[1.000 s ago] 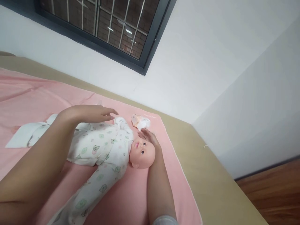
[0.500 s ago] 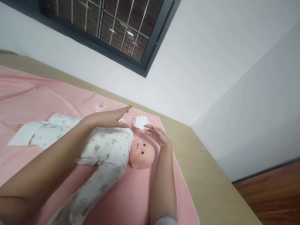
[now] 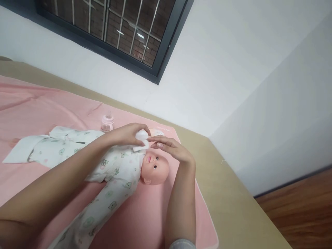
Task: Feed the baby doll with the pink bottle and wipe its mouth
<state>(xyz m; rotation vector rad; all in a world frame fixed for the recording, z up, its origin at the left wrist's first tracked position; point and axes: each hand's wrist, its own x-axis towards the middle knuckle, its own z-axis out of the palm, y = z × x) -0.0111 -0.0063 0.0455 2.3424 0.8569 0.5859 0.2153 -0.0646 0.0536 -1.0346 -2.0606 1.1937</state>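
Observation:
A baby doll (image 3: 155, 169) in white pajamas printed with small green animals lies on its back, head toward the right. My left hand (image 3: 131, 134) reaches over its chest and pinches a small white square pad (image 3: 141, 139) between thumb and fingers, just above the doll's neck and shoulder. From the right, my right hand (image 3: 176, 148) comes in over the doll's head with its fingers stretched out. Its fingertips are close to the pad's right edge; whether they touch it I cannot tell. Part of the doll's far arm is hidden behind my hands.
The doll lies on a pink mat (image 3: 145, 214) spread over a tan tabletop (image 3: 228, 207). A baby bottle (image 3: 107, 121) with a pink collar stands beyond the doll. A small patterned cloth item (image 3: 158, 132) lies behind my hands. Along the far side runs a white wall with a barred window (image 3: 124, 31).
My left hand has taken hold of the white pad, which lay on the patterned item, and brought it left and nearer. My right fingers have moved left toward it. The view has shifted slightly.

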